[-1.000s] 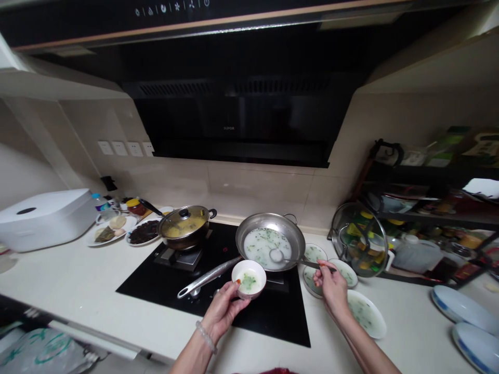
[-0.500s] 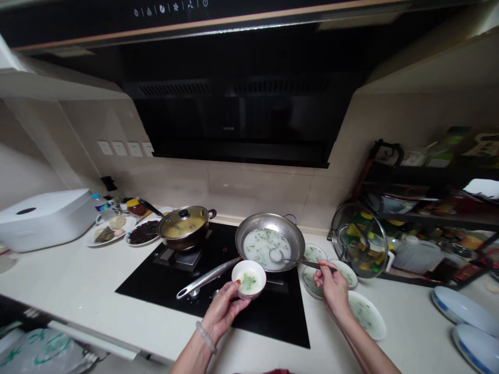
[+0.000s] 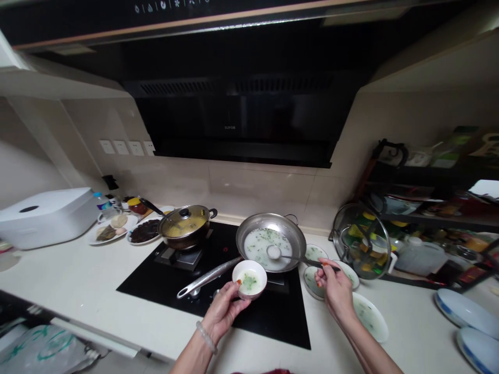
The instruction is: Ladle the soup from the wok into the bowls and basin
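Note:
My left hand (image 3: 228,306) grips a small white bowl (image 3: 238,269) by its rim and base, over the front of the cooktop. Pale soup with green bits lies in the bowl. My right hand (image 3: 334,285) is closed round the dark handle of a ladle (image 3: 274,252), whose round scoop is in the wok, at the surface of the milky soup (image 3: 268,240). The steel wok (image 3: 296,240) sits on the right burner, its long handle pointing front left. Filled bowls (image 3: 315,283) stand under and beside my right hand, partly hidden by it.
A lidded pan (image 3: 183,228) of yellow food is on the left burner of the black cooktop (image 3: 156,291). Plates of food (image 3: 111,232) stand left of it. A glass lid (image 3: 362,241) leans on the right-hand rack. Blue-rimmed dishes (image 3: 463,311) lie at right; the range hood (image 3: 241,114) hangs above.
The ladle's scoop has shifted slightly left and up in the wok. My left hand and the bowl stay nearly in place.

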### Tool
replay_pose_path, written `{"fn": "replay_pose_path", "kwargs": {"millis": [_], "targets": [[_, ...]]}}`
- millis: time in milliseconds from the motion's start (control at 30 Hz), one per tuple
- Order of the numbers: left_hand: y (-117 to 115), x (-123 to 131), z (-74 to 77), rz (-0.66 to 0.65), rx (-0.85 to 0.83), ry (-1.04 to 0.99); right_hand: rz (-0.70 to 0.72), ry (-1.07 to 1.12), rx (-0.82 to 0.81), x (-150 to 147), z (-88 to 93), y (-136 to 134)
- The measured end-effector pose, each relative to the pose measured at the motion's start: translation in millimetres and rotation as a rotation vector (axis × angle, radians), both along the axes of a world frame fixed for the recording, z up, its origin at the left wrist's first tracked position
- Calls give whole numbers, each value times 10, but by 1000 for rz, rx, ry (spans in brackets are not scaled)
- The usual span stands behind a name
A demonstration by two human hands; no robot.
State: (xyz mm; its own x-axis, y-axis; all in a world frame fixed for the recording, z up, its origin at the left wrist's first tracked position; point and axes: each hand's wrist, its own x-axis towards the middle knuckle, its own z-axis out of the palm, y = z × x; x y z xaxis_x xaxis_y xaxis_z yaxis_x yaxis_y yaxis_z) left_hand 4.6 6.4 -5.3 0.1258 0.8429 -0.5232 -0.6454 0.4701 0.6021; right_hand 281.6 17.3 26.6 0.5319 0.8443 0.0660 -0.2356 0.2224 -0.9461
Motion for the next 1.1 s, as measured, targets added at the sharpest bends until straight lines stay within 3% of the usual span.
{"fn": "replay_pose_path", "kwargs": {"millis": [233, 400, 867, 1100], "targets": [[9, -1, 3, 3, -3, -10, 108, 69, 25, -122, 265, -198], [2, -2, -1, 6, 1, -14, 210, 32, 4, -182, 328, -359], [-20, 3, 24, 22, 5, -22, 363, -499, 88, -272, 340, -660], [-25, -8, -10, -6, 31, -21, 208, -423, 100, -146, 254, -436]]}}
